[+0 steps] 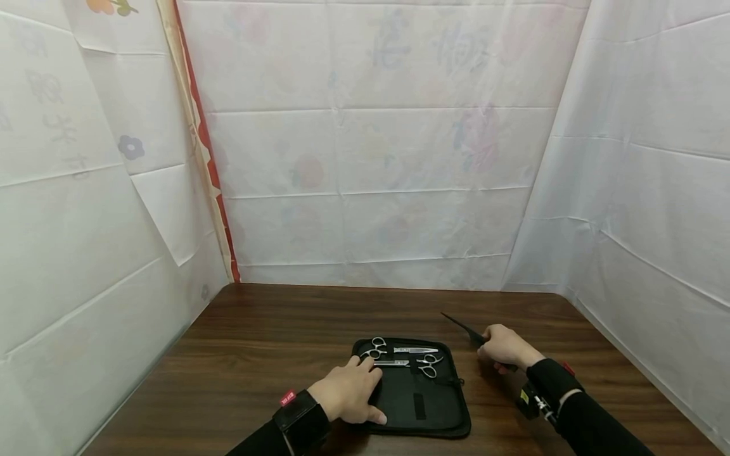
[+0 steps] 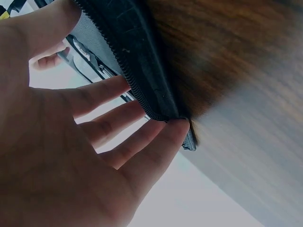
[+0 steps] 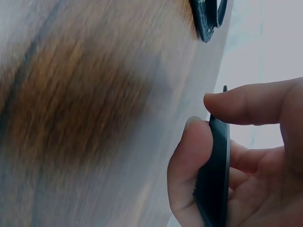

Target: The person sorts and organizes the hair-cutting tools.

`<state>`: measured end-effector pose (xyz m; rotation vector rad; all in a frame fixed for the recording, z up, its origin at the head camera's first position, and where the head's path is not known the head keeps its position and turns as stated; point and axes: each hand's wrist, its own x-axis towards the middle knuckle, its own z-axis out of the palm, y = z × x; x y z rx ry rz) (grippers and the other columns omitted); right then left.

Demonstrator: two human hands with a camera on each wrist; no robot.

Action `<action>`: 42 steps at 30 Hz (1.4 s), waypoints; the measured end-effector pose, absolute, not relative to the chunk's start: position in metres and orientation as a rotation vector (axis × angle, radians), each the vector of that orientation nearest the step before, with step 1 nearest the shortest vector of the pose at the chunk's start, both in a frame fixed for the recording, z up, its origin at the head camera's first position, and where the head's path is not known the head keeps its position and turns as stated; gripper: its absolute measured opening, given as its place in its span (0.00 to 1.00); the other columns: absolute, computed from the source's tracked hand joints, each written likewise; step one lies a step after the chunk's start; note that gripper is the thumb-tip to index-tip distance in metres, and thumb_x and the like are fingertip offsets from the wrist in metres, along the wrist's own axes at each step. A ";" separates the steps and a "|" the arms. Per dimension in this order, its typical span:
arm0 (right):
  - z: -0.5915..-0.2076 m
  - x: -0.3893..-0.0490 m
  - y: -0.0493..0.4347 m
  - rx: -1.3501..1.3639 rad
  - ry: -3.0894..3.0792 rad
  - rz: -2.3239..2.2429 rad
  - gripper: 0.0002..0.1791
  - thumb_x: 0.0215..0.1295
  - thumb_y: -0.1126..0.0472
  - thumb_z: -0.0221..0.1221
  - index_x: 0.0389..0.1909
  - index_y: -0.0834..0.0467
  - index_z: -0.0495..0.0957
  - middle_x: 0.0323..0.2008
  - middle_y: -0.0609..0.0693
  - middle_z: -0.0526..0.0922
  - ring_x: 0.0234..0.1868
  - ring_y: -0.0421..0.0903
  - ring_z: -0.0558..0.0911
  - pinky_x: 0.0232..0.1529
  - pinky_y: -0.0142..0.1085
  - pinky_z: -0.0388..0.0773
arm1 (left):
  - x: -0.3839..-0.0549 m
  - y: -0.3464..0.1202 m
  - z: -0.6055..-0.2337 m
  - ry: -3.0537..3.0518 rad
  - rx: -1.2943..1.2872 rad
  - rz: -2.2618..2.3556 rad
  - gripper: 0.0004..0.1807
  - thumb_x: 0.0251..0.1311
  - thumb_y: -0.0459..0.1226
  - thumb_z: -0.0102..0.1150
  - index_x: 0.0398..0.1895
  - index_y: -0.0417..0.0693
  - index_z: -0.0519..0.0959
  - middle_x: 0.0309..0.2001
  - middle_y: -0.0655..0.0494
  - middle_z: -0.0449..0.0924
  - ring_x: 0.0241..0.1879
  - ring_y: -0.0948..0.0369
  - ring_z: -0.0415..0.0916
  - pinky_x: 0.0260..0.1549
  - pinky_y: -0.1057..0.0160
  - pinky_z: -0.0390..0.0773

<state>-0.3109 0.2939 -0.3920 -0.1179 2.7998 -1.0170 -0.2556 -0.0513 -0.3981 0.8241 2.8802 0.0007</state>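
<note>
we pinch a slender black tapering comb (image 1: 473, 335) in the right hand (image 1: 504, 348), right of a flat black zippered case (image 1: 396, 396) on the brown wood-grain surface (image 1: 274, 342). the comb's long axis points forward and left. our left hand (image 1: 349, 389), fingers extended, touches the case's left edge and is nearer it.

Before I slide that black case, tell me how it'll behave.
The black case should slide without rolling, since it lies flat. Its thick zippered edge suggests stiffness. The scissors seem tucked under bands, so probably ride along.
</note>
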 end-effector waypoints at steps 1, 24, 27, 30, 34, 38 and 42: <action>-0.392 -0.310 0.292 -0.124 2.806 -1.020 0.26 0.68 0.67 0.60 0.63 0.76 0.68 0.17 0.55 0.73 0.15 0.45 0.70 0.20 0.38 0.73 | -0.256 -0.052 -0.398 2.878 0.822 0.003 0.39 0.54 0.65 0.68 0.63 0.54 0.76 0.63 0.54 0.71 0.62 0.53 0.69 0.49 0.49 0.80; -0.385 -0.292 0.245 -0.282 2.822 -1.033 0.08 0.67 0.68 0.62 0.45 0.63 0.77 0.29 0.55 0.77 0.15 0.45 0.71 0.16 0.38 0.73 | -0.256 -0.058 -0.396 2.880 0.827 0.051 0.42 0.52 0.66 0.69 0.65 0.53 0.77 0.64 0.53 0.72 0.62 0.52 0.69 0.48 0.48 0.80; -0.384 -0.289 0.239 -0.323 2.809 -1.041 0.09 0.67 0.68 0.62 0.47 0.64 0.76 0.28 0.54 0.77 0.15 0.44 0.70 0.16 0.37 0.72 | -0.257 -0.058 -0.396 2.883 0.845 0.060 0.42 0.52 0.66 0.69 0.65 0.53 0.77 0.63 0.53 0.73 0.61 0.53 0.70 0.48 0.49 0.80; -0.385 -0.285 0.233 -0.377 2.773 -1.053 0.11 0.68 0.68 0.61 0.48 0.65 0.76 0.24 0.53 0.76 0.15 0.43 0.69 0.17 0.36 0.70 | -0.257 -0.059 -0.396 2.880 0.858 0.071 0.41 0.52 0.65 0.69 0.64 0.53 0.77 0.61 0.54 0.73 0.60 0.53 0.71 0.48 0.49 0.80; -0.387 -0.281 0.228 -0.444 2.719 -1.080 0.13 0.69 0.67 0.61 0.50 0.66 0.75 0.19 0.50 0.72 0.15 0.43 0.69 0.18 0.38 0.73 | -0.256 -0.059 -0.395 2.876 0.862 0.088 0.40 0.52 0.65 0.70 0.63 0.53 0.78 0.59 0.55 0.74 0.58 0.54 0.71 0.49 0.50 0.80; -0.387 -0.278 0.220 -0.473 2.708 -1.082 0.13 0.68 0.66 0.63 0.50 0.66 0.75 0.21 0.52 0.73 0.18 0.44 0.73 0.19 0.40 0.77 | -0.256 -0.060 -0.395 2.873 0.869 0.099 0.40 0.52 0.65 0.70 0.63 0.52 0.78 0.59 0.54 0.74 0.58 0.54 0.71 0.51 0.50 0.78; -0.388 -0.275 0.213 -0.508 2.691 -1.104 0.13 0.68 0.66 0.63 0.49 0.67 0.75 0.26 0.53 0.76 0.20 0.45 0.76 0.20 0.39 0.78 | -0.256 -0.060 -0.395 2.869 0.886 0.121 0.39 0.52 0.65 0.70 0.62 0.52 0.79 0.60 0.52 0.75 0.59 0.52 0.72 0.55 0.49 0.76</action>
